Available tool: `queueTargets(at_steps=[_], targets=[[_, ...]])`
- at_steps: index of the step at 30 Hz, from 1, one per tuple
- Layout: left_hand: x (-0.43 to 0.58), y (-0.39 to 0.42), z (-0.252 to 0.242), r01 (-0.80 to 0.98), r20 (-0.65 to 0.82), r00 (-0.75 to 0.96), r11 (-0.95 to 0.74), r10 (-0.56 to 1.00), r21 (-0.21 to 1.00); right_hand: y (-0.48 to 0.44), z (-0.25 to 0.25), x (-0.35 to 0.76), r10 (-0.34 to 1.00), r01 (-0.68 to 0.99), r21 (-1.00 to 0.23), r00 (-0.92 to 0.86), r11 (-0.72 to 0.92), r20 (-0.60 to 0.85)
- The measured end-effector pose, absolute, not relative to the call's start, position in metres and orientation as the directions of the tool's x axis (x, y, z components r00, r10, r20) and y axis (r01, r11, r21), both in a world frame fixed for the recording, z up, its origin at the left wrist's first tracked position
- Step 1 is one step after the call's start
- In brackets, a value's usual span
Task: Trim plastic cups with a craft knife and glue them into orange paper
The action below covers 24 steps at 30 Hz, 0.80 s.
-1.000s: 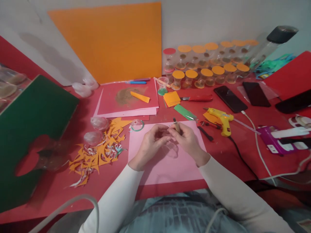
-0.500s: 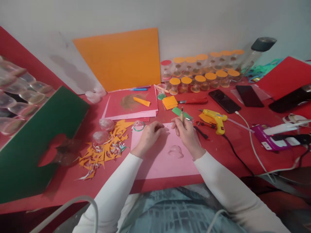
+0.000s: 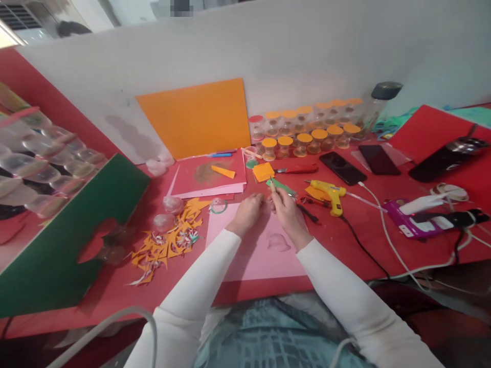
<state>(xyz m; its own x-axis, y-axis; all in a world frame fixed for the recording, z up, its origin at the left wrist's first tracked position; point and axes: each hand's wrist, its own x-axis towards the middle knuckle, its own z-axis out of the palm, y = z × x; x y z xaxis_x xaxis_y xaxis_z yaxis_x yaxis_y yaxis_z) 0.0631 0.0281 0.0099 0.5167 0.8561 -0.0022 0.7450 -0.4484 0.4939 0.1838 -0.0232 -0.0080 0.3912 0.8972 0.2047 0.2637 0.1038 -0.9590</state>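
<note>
Pink sheet (image 3: pixel 264 260): near, under both hands.
Right hand (image 3: pixel 287 214): grips thin stick (image 3: pixel 272 187).
Left hand (image 3: pixel 249 212): curled; what it holds, I cannot tell.

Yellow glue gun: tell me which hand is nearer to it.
Right. The right hand, gripping a thin tool, is at the far edge of the pink sheet, beside the yellow glue gun but apart; the left hand lies beyond it, farther off.

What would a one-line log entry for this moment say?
left hand: curled over pink sheet, grip unclear | right hand: holds slim tool upright | clear dome: on sheet near right wrist
</note>
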Motion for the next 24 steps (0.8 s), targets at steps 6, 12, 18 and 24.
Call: queueTargets(at_steps=[6, 12, 18, 24], targets=[[0.062, 0.033, 0.001, 0.748, 0.046, 0.517, -0.477, 0.855, 0.462, -0.029, -0.003, 0.186, 0.914, 0.326, -0.945, 0.372, 0.037, 0.164], [0.046, 0.024, 0.002, 0.721, 0.092, 0.511, -0.485, 0.855, 0.495, -0.028, -0.004, 0.182, 0.934, 0.347, -0.938, 0.331, 0.008, 0.13], [0.043, 0.017, 0.006, 0.743, 0.077, 0.496, -0.469, 0.865, 0.478, -0.03, -0.003, 0.182, 0.939, 0.362, -0.932, 0.32, 0.004, 0.128], [0.054, 0.015, 0.005, 0.806, -0.003, 0.485, -0.446, 0.874, 0.39, -0.029, -0.002, 0.185, 0.935, 0.362, -0.932, 0.32, 0.03, 0.155]])
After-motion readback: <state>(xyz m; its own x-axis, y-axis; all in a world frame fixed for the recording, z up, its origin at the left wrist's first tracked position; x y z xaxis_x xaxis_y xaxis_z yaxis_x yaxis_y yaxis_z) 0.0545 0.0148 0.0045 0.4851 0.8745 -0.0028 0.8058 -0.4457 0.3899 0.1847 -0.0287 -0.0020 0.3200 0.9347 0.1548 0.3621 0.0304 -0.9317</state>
